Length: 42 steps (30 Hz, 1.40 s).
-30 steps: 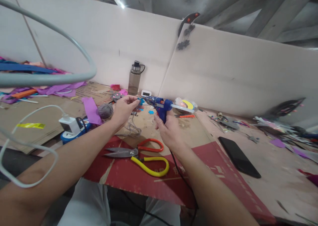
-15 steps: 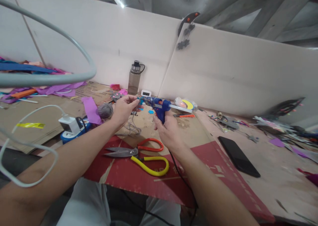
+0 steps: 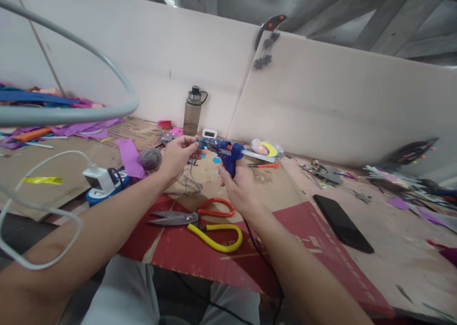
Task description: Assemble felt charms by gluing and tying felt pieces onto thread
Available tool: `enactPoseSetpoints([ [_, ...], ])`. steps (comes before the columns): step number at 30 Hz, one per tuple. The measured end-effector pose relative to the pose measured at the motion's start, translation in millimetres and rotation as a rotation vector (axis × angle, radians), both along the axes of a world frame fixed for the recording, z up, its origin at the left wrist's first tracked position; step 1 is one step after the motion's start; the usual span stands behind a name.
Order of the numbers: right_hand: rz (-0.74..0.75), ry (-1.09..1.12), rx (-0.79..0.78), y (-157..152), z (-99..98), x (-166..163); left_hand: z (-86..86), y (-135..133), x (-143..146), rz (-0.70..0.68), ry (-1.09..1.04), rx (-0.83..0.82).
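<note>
My right hand (image 3: 242,188) is closed round the grip of a blue glue gun (image 3: 228,152), held above the table with its nozzle pointing left. A clear glue stick juts from the gun's back end. My left hand (image 3: 177,156) pinches a small blue piece (image 3: 202,144) right at the nozzle tip. Under my hands lie scissors (image 3: 200,222) with one red and one yellow handle, resting on a red cardboard sheet (image 3: 285,249).
A grey water bottle (image 3: 193,111) stands by the white back panel. A white charger on a blue power strip (image 3: 102,184) sits left, with grey yarn (image 3: 150,158) and purple scraps nearby. A black phone (image 3: 342,223) lies right, beyond it craft clutter.
The glue gun and my right hand have shifted slightly left, toward the piece pinched in my left hand. Nothing else has moved.
</note>
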State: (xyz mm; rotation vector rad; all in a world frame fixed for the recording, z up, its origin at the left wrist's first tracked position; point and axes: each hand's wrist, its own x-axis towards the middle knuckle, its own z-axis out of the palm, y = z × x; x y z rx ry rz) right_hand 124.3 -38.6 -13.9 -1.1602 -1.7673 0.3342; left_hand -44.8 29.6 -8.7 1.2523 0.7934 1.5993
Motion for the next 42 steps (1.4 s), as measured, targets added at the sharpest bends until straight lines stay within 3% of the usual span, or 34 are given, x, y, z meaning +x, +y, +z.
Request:
enactPoseSetpoints([
  [42, 0.003, 0.019, 0.03, -1.8, 1.3, 0.2, -0.7, 1.9, -0.9, 0.008, -0.012, 0.024],
])
